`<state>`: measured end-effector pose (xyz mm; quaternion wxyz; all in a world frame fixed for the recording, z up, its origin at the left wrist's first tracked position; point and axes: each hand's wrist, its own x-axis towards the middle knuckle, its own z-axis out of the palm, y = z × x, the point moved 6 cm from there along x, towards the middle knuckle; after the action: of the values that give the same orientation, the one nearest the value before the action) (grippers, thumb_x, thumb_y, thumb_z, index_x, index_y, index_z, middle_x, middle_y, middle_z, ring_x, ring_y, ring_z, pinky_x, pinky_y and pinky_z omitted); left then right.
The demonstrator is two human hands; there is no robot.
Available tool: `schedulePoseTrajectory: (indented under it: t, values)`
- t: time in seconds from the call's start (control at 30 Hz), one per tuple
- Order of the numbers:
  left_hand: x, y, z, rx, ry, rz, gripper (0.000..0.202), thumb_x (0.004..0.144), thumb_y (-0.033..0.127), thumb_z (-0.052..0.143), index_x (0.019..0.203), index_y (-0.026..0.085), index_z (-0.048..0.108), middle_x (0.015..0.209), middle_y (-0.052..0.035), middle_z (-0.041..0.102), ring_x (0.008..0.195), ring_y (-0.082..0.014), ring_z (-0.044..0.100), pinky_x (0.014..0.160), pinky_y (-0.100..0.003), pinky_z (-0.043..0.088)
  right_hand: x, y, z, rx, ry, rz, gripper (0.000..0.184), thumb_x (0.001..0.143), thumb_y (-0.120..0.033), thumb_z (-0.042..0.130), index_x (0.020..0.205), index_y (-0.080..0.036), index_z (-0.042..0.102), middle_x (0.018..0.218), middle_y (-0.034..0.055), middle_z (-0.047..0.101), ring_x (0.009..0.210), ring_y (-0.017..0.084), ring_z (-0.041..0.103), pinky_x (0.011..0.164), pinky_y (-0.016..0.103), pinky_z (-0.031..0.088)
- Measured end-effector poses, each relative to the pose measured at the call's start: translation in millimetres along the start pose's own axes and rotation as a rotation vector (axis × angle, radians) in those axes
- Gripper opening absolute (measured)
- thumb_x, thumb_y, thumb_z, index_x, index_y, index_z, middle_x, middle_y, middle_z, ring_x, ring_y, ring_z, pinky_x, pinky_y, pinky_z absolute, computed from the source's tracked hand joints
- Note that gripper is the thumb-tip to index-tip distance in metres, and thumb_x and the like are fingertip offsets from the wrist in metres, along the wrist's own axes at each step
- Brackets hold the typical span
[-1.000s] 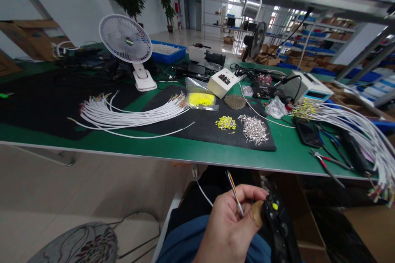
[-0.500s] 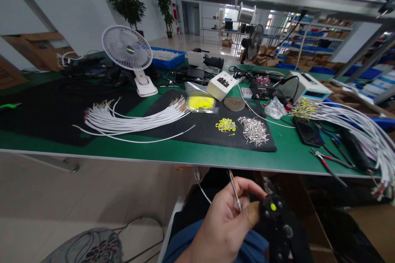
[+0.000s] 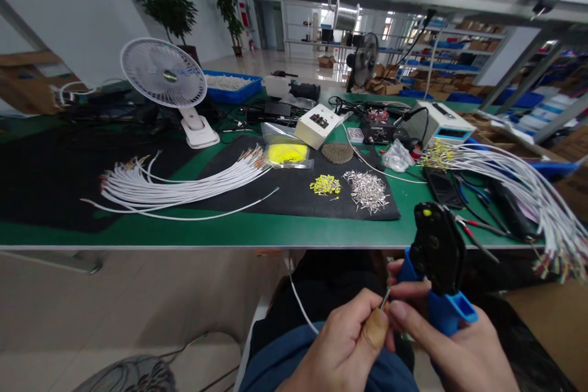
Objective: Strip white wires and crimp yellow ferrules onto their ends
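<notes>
Blue-handled pliers (image 3: 441,257) with a black head stand in the right hand (image 3: 463,343), above the person's lap and just in front of the worktop (image 3: 184,236). Their head points up, leaning slightly left; the long axis runs from there down to the handles, which are spread apart at the palm. The right hand is partly curled, with the tool lodged in its grasp and the thumb and forefinger extended toward a thin wire end (image 3: 384,299). The left hand (image 3: 342,337) is closed in a pinch, thumb over fingers, on that wire end, which slants upward and to the right. Whether the right fingertips actually bear on the wire cannot be told; they meet the left ones closely. In this inspector's judgement, the pliers are cradled upright to free the right fingertips for fine handling without putting the tool down. A white cable (image 3: 301,306) runs down to the lap and passes behind the left hand; its link to the wire end is not visible. On the black mat (image 3: 294,196), yellow-collared terminals (image 3: 325,184) and bare metal pins (image 3: 366,191) lie in separate heaps, near the front edge, presumably for easy reach. White cables (image 3: 184,187) lie to their left, roughly side by side, their long axis running across the worktop, apparently aligned so that single pieces can be drawn off
</notes>
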<state>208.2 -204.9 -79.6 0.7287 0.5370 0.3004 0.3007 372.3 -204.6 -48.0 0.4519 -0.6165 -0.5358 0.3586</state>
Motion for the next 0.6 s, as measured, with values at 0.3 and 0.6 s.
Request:
schedulePoseTrajectory:
  t: [0.3, 0.6]
  values:
    - [-1.3, 13.2, -3.9, 0.129, 0.052, 0.105, 0.045, 0.109, 0.054, 0.043, 0.088, 0.017, 0.057, 0.081, -0.0012, 0.05, 0.074, -0.0132, 0.047, 0.069, -0.025, 0.037, -9.3, 17.9, 11.3, 0.139, -0.103, 0.06, 0.017, 0.089, -0.044, 0.082, 0.089, -0.027, 0.08, 0.127, 0.0061, 0.076, 0.117, 0.026, 0.073, 0.102, 0.026, 0.056]
    - [-8.7, 24.7, -11.6, 0.058, 0.585, 0.281, 0.017, 0.097, 0.036, 0.071, 0.097, 0.021, 0.077, 0.085, -0.003, 0.065, 0.075, -0.0129, 0.063, 0.066, -0.017, 0.049, -12.6, 17.0, 15.0, 0.25, 0.028, 0.137, 0.026, 0.085, -0.05, 0.084, 0.083, -0.024, 0.079, 0.123, 0.011, 0.077, 0.117, 0.031, 0.072, 0.102, 0.034, 0.057]
